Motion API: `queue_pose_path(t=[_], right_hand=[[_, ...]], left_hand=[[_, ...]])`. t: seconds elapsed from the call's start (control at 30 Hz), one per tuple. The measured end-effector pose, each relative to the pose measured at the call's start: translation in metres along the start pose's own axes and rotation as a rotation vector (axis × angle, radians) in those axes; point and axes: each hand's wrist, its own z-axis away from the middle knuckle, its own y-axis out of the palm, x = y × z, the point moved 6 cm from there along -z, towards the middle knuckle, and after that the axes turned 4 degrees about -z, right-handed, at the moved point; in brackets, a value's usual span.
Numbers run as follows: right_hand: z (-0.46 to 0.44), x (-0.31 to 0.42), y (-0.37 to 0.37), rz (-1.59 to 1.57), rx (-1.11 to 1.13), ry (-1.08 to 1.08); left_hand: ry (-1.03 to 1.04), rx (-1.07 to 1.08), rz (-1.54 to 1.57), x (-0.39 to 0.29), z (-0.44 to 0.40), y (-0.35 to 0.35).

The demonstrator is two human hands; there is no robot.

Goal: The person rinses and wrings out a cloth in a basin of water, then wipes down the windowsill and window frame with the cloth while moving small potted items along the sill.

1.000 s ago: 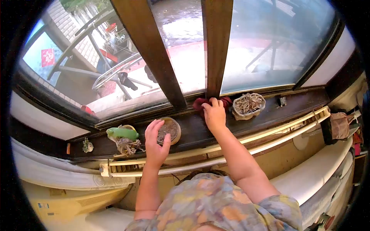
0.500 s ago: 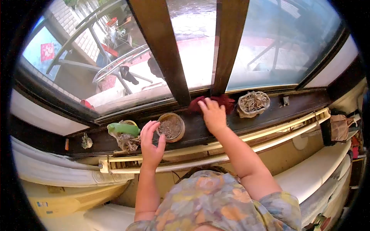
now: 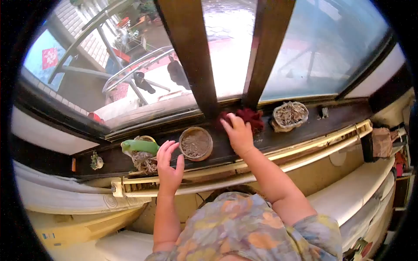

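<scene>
On the dark windowsill (image 3: pixel 272 141), my right hand (image 3: pixel 239 135) rests on a crumpled dark red cloth (image 3: pixel 252 120), its fingers spread over the cloth's left part. My left hand (image 3: pixel 169 167) is raised with fingers apart and holds nothing. It is just left of a round pot (image 3: pixel 196 144) of dry soil. Left of that hand lies a green, elongated object (image 3: pixel 140 146) on a pot with dried plant matter (image 3: pixel 144 161). To the right of the cloth stands a bowl of dried pieces (image 3: pixel 290 116).
A small plant (image 3: pixel 96 161) stands at the sill's left end, and a small grey object (image 3: pixel 323 113) at its right. A pale radiator (image 3: pixel 235 168) runs below the sill. Window posts (image 3: pixel 191 52) rise behind it. A yellow box (image 3: pixel 87 226) is at lower left.
My right hand has shifted slightly left and nearer to me over the cloth, whose right part now shows more. My left hand has moved slightly left, away from the soil pot.
</scene>
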Motion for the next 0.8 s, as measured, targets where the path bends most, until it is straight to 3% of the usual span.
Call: queue_pose_path(t=[0.07, 0.17, 0.23, 0.3, 0.43, 0.5, 0.67, 0.7, 0.8], right_hand=[[0.006, -0.018, -0.005, -0.043, 0.149, 0.098], [0.014, -0.027, -0.014, -0.027, 0.123, 0.113], [0.017, -0.016, -0.021, -0.133, 0.005, 0.038], [0.021, 0.001, -0.019, -0.239, 0.101, -0.061], [0.022, -0.013, -0.018, -0.145, 0.131, -0.026], [0.022, -0.029, -0.027, -0.133, 0.137, 0.111], [0.028, -0.029, -0.01, -0.143, 0.21, 0.103], [0.031, -0.035, 0.003, -0.137, 0.198, 0.109], [0.035, -0.041, 0.004, -0.468, -0.119, 0.151]], left_hand=[[0.035, 0.017, 0.02, -0.007, -0.007, 0.004], [0.093, 0.014, 0.06, -0.02, -0.017, 0.01], [0.132, 0.051, 0.126, -0.03, -0.026, 0.018], [0.141, 0.072, 0.172, -0.048, -0.038, 0.028], [0.398, 0.223, 0.254, -0.1, -0.062, 0.062], [0.453, 0.293, 0.283, -0.114, -0.068, 0.088], [0.502, 0.475, 0.243, -0.145, -0.074, 0.162], [0.497, 0.535, 0.2, -0.151, -0.074, 0.178], [0.467, 0.631, 0.091, -0.178, -0.077, 0.206]])
